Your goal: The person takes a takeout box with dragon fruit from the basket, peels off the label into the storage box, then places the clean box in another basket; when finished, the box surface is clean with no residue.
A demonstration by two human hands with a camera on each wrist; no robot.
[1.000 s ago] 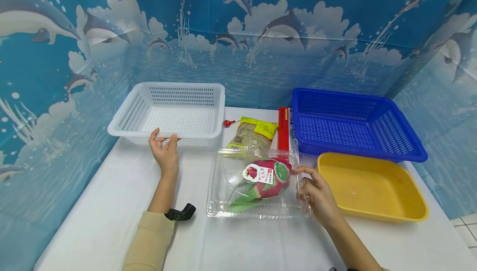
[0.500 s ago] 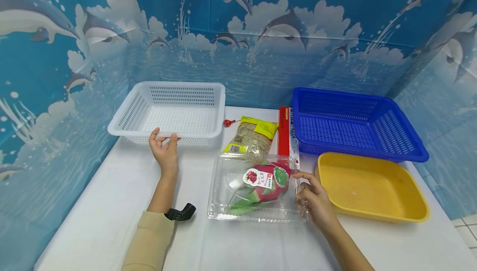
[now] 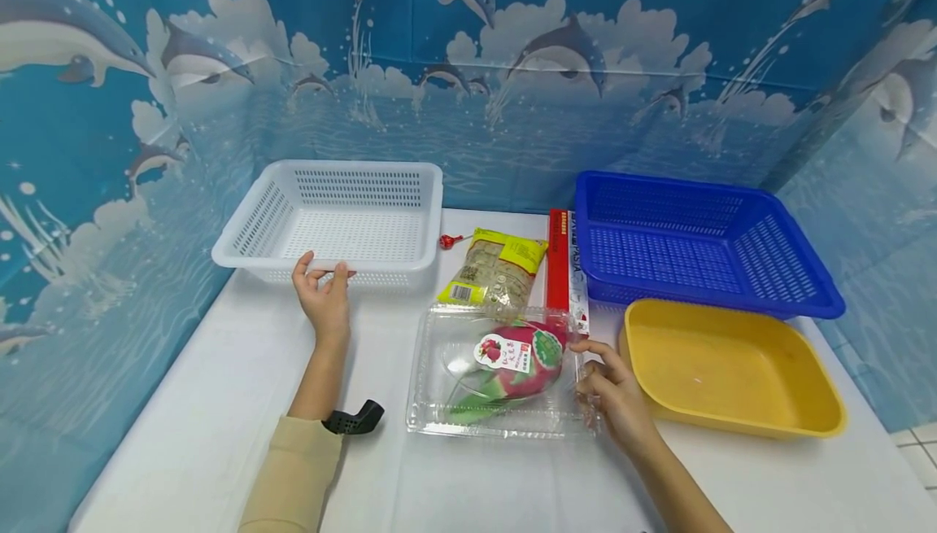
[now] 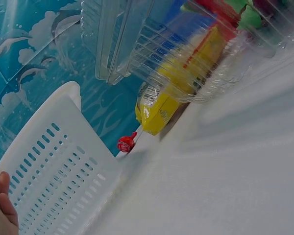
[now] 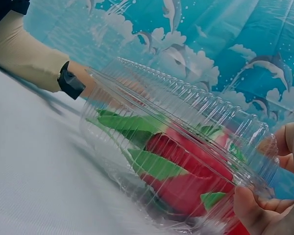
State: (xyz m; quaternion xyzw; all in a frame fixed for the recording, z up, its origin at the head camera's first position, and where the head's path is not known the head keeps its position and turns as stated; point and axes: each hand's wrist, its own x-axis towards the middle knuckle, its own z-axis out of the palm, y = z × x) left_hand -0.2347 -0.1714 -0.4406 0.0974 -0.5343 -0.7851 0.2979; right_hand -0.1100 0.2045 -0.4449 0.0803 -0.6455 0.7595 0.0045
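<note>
My left hand (image 3: 325,301) grips the near rim of a white slotted plastic basket (image 3: 359,236), thumb and fingers at its edge. With my right hand (image 3: 618,391) I pinch the right edge of a clear plastic clamshell box (image 3: 432,407), which appears closed. Inside it lies a pink dragon fruit (image 3: 540,370) with green scales, partly covered by a label on the lid. The right wrist view shows the thumb and fingers on the clamshell's flange, the fruit (image 5: 186,188) behind ribbed plastic. The box's far edge overlaps a yellow bag (image 3: 486,268) in the head view.
A red lollipop (image 3: 448,242) lies beside the white basket. A long red packet (image 3: 558,260) and a white packet marked PASTA (image 3: 579,293) lie left of a blue slotted basket (image 3: 659,260). A yellow tub (image 3: 721,362) stands at the right, in front of the blue basket.
My right hand has drawn the clamshell box slightly toward me and a little left, so more of the yellow bag shows. My left hand stays on the white basket.
</note>
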